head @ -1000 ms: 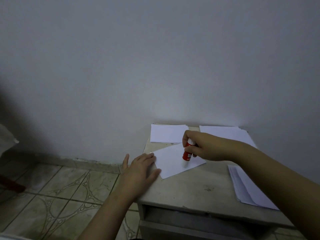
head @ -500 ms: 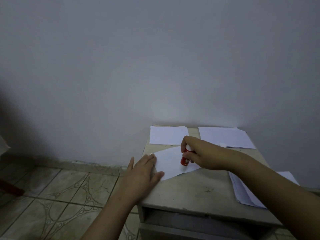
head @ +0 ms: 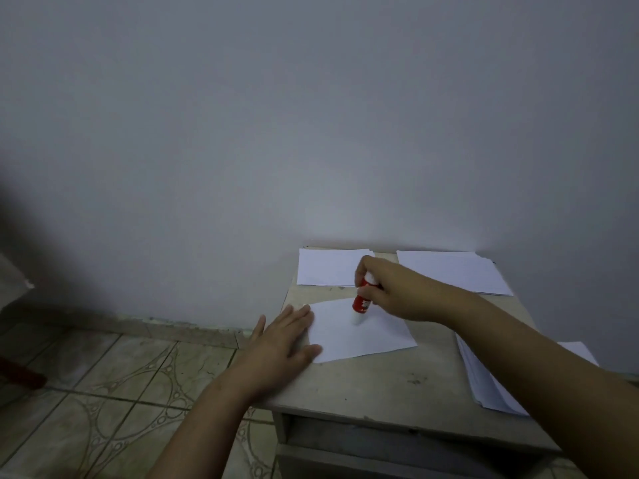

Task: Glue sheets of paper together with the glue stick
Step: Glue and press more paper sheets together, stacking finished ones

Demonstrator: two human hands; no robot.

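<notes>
1. The right hand (head: 394,292) has its fingers (head: 363,271) curled round a red glue stick (head: 362,300), gripping it near the top. The stick leans slightly, its lower white tip down on a sheet (head: 363,333).
2. The left hand (head: 283,344) lies flat, fingers straight and spread, holding nothing. The fingertips and thumb press on the sheet's left edge, and the palm rests at the desk's left rim.
3. The sheet lies askew in the middle of the desk (head: 380,382), a pale, scuffed top standing against a grey wall (head: 311,133).
4. Three lots of white paper surround it: a back-left stack (head: 328,269), a back-right stack (head: 449,271), and a right-hand stack (head: 484,382) at the near right edge.
5. The right forearm crosses over the right-hand stack and hides much of it; the right hand covers the near right corner of the back-left stack.
6. Below the desktop's front edge a dark recess shows; its contents cannot be made out.
7. Patterned floor tiles (head: 121,392) lie to the left, with a red object (head: 20,375) at the far left, too dim to identify.
8. Count: two hands, one glue stick, one loose sheet, three stacks.
</notes>
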